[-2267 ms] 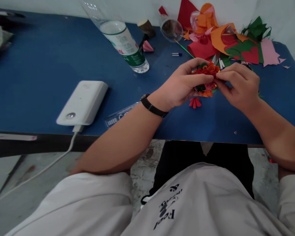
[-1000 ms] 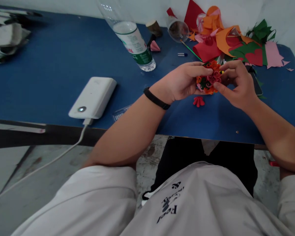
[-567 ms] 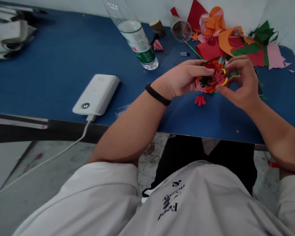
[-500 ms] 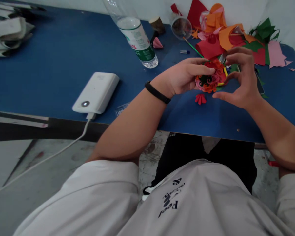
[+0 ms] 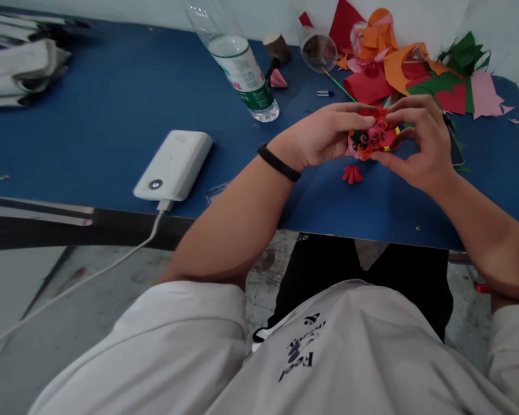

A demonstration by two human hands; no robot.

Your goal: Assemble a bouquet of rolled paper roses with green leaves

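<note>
A round craft piece of curled red, pink, orange and dark paper (image 5: pixel 376 136) is between my hands over the blue table. My left hand (image 5: pixel 331 134) holds it from the left, with the thumb on top. On its right side, the fingertips and thumb of my right hand (image 5: pixel 420 141) close around it. Yellow bits show at its right edge. Just below my hands, a small red folded paper piece (image 5: pixel 352 174) lies on the table.
Coloured paper scraps (image 5: pixel 372 80), a clear cup (image 5: pixel 318 52) and a wooden piece (image 5: pixel 277 47) lie at the back. A plastic bottle (image 5: pixel 253 86) stands left of them. A white power bank (image 5: pixel 174 165) with a cable is at the left, and a dark phone (image 5: pixel 455 144) at the right.
My right hand has moved left and closed its fingers onto the paper piece. The piece has turned slightly in my left hand.
</note>
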